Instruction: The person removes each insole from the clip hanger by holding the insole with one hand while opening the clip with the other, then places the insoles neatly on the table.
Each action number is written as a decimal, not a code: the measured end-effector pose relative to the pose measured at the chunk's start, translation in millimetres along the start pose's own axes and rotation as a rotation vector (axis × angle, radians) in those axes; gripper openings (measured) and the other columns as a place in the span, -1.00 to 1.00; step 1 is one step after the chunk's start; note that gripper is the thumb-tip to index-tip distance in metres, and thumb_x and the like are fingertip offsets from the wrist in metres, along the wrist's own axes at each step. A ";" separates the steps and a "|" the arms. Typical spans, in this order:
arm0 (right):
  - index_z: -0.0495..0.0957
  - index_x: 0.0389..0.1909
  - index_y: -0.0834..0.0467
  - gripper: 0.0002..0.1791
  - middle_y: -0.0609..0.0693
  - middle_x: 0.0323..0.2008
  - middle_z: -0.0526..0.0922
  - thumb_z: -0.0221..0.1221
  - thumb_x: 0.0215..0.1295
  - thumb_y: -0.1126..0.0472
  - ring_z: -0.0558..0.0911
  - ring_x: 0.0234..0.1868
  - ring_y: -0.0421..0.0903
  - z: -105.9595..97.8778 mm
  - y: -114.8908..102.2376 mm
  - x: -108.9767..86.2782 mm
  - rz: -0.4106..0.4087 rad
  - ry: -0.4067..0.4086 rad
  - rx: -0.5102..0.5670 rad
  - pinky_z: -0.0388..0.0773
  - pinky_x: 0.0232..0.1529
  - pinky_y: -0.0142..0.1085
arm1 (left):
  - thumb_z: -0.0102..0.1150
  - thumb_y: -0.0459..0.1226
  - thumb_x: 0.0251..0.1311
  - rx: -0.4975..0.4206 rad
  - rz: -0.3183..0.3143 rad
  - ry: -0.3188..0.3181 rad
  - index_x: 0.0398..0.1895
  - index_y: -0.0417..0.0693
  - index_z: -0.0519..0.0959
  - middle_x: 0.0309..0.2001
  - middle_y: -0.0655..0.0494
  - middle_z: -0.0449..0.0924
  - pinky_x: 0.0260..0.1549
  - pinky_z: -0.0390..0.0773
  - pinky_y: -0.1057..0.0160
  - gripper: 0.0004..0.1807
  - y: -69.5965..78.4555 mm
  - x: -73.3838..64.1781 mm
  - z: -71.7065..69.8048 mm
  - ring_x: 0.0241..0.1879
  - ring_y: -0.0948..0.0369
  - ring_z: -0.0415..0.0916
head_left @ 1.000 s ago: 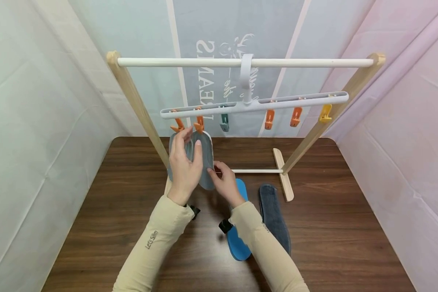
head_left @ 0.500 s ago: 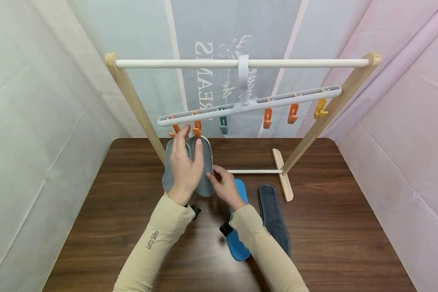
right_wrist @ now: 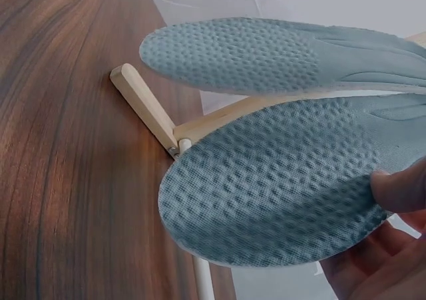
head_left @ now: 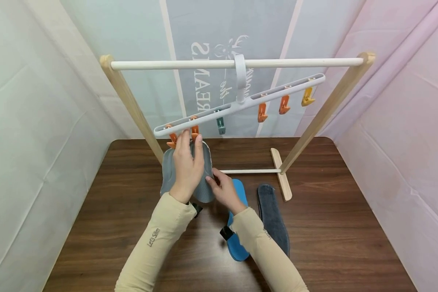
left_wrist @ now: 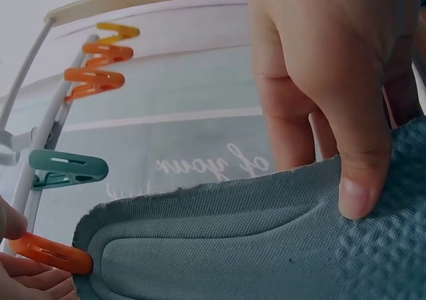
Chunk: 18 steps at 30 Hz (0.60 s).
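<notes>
The left arm (head_left: 149, 247) is stretching in from the near left and the right arm (head_left: 271, 253) from the near right, both slanting inward toward the far side. The left hand (head_left: 187, 172) is reaching farther, its thumb (head_left: 198, 149) and fingers (head_left: 183, 144) pinching at the far end. Nearer and just to its right, the right hand (head_left: 226, 188) is gripping, thumb opposing the fingers.

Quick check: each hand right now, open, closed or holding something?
Left hand: pinching an orange clip.
Right hand: holding a gray insole.
</notes>
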State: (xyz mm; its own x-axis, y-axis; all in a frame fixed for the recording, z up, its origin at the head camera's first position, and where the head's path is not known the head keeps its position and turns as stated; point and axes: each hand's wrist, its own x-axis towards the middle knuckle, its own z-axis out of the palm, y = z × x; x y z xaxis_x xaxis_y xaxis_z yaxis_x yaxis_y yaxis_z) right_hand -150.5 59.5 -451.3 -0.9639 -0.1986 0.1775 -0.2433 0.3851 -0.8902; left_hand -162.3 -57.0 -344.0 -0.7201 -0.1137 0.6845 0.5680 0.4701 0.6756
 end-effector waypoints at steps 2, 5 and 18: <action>0.55 0.00 0.17 -0.78 0.11 -0.24 0.67 0.06 0.42 0.26 0.64 -0.27 -0.05 0.1 -0.5 -0.7 0.007 0.000 0.003 0.62 -0.27 -0.23 | -0.06 -0.30 0.43 0.000 -0.008 0.000 0.22 -0.37 0.38 0.13 -0.26 0.47 0.09 0.50 -0.04 -0.60 0.6 -0.3 0.2 0.14 -0.06 0.45; 0.55 -0.01 0.16 -0.79 0.10 -0.24 0.67 0.06 0.42 0.25 0.64 -0.26 -0.05 0.1 -0.5 -1.6 0.021 -0.002 0.007 0.62 -0.26 -0.22 | -0.05 -0.30 0.42 -0.013 -0.020 0.007 0.20 -0.39 0.39 0.09 -0.28 0.49 0.07 0.51 -0.02 -0.60 1.8 -0.6 0.4 0.11 -0.06 0.47; 0.56 0.01 0.15 -0.77 0.09 -0.23 0.68 0.07 0.42 0.23 0.65 -0.26 -0.06 -1.6 0.3 -5.4 0.035 -0.011 0.024 0.61 -0.26 -0.25 | 0.10 -0.27 0.34 -0.112 -0.092 0.084 0.08 -0.31 0.52 -0.07 -0.21 0.59 0.02 0.57 0.12 -0.66 5.1 1.0 1.6 -0.01 0.00 0.57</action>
State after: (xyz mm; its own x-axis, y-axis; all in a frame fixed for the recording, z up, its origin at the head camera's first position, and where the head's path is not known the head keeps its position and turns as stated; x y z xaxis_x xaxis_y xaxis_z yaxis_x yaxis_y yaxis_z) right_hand -145.5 62.1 -451.9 -0.9704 -0.1952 0.1418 -0.2068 0.3704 -0.9055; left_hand -160.8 -53.4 -340.3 -0.7379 -0.2274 0.6354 0.5451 0.3544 0.7598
